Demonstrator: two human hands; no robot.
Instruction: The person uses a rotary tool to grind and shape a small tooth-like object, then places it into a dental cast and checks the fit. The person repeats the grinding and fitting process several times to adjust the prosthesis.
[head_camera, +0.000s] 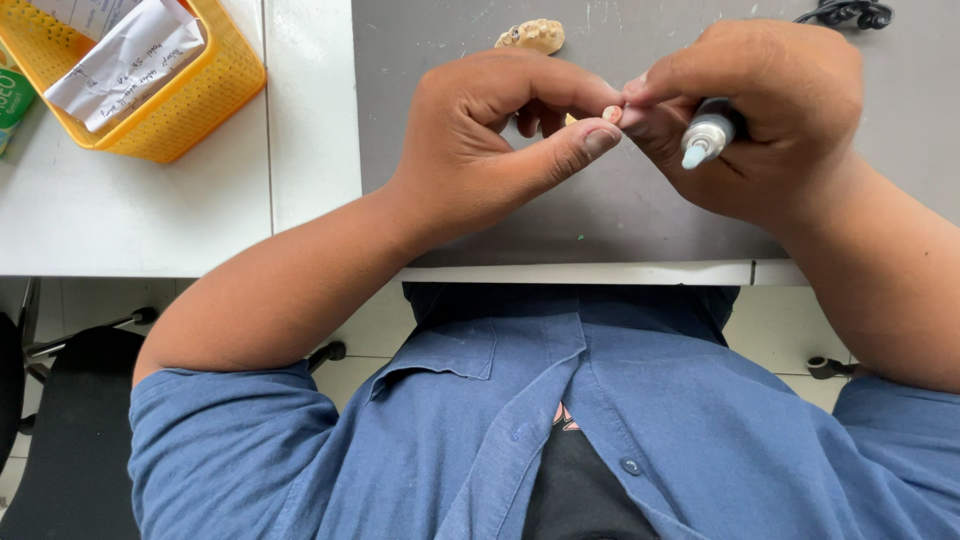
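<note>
My left hand (490, 140) pinches a tiny cream tooth-like piece (611, 113) between thumb and forefinger, above a grey mat (620, 215). My right hand (770, 110) meets it fingertip to fingertip and also wraps around a handheld rotary tool (708, 135) with a silver collar and a pale blue tip pointing toward me. A cream dental cast with teeth (531, 36) lies on the mat just beyond my left hand.
A yellow mesh basket (170, 120) holding folded papers stands on the white table (150, 220) at the left. A black cable (845, 12) lies at the mat's far right edge. Below the table edge are my blue shirt and a black chair (70, 440).
</note>
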